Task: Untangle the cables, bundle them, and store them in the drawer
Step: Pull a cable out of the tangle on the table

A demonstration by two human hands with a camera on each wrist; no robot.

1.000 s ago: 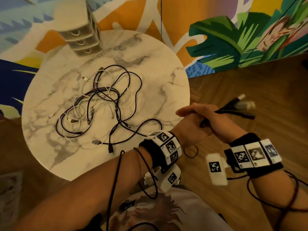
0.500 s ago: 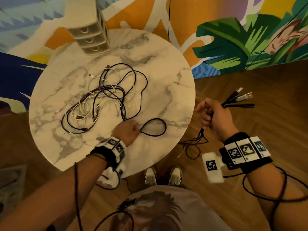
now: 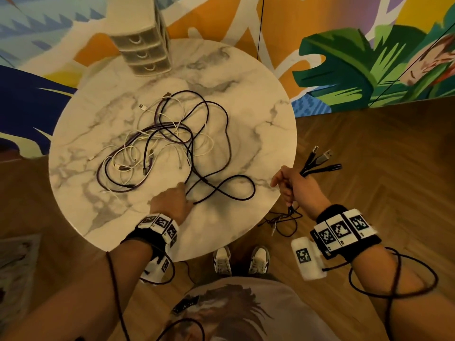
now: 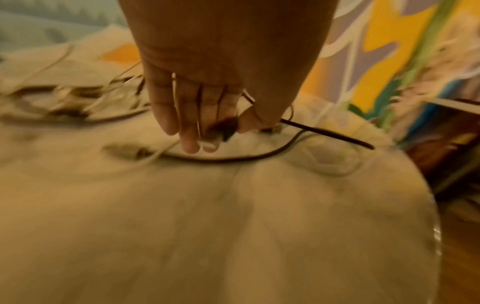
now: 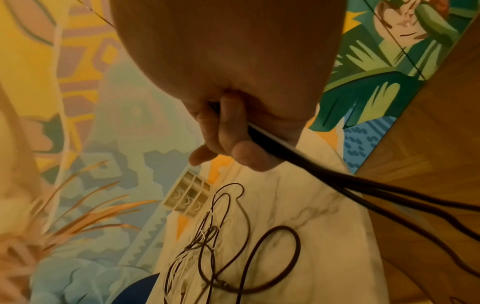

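A tangle of dark and white cables [image 3: 167, 143] lies in the middle of the round marble table [image 3: 246, 99]. My left hand [image 3: 184, 190] reaches onto the table at the tangle's near side. In the left wrist view, the left hand [image 4: 228, 131] pinches a dark cable [image 4: 324, 133] between thumb and fingers. Past the table's right edge, my right hand [image 3: 285, 185] grips a bunch of black cables [image 5: 324, 170]. Their plugs [image 3: 320, 161] stick out above the fist and loose ends [image 3: 283, 217] dangle below. A small drawer unit [image 3: 145, 52] stands at the table's far edge, its drawers closed.
A painted mural wall [image 3: 357, 57] rises behind the table. Wooden floor [image 3: 381, 156] spreads to the right and below. My shoes [image 3: 241, 262] stand at the table's near rim. Sensor leads loop around both forearms.
My left hand left the right hand, went down onto the table and took the dark cable near its loop. The right hand stayed off the table's edge with its bunch.
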